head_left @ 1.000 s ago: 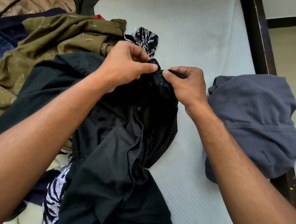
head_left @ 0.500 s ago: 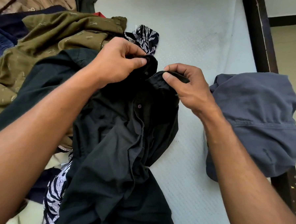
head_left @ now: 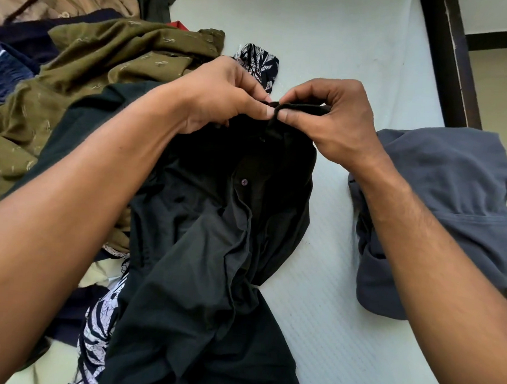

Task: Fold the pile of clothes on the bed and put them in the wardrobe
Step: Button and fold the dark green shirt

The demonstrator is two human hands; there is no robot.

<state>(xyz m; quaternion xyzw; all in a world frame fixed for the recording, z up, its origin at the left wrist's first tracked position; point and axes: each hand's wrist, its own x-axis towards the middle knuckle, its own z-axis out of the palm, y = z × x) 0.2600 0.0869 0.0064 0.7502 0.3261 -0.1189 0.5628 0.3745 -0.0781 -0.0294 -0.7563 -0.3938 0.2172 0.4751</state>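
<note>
The black shirt (head_left: 215,234) lies crumpled lengthwise on the bed (head_left: 342,49), button front up, with its collar (head_left: 298,107) raised at the far end. Both hands meet at that top edge. The left hand (head_left: 222,99) pinches the collar cloth between thumb and forefinger, and the right hand (head_left: 329,119) pinches the same edge just beside it, so the 2 thumbs nearly touch. The fingers (head_left: 291,116) of both hands are curled and grasping cloth; neither hand is loose.

Gripping at the collar looks like a way to find the top of the shirt and line up the 2 sides of its front. That could be to fasten the top button or to get a straight edge before spreading it flat; I cannot tell which. From the fingers the shirt trails down toward the person, with 1 small button (head_left: 244,181) showing on the front strip below the grip.

To the left, the pile (head_left: 60,99) of unfolded clothes, an olive shirt (head_left: 121,61) on top, touches the black shirt and partly runs under it. To the right, a grey garment (head_left: 451,202) sits apart at the bed's edge, seemingly set aside.
</note>
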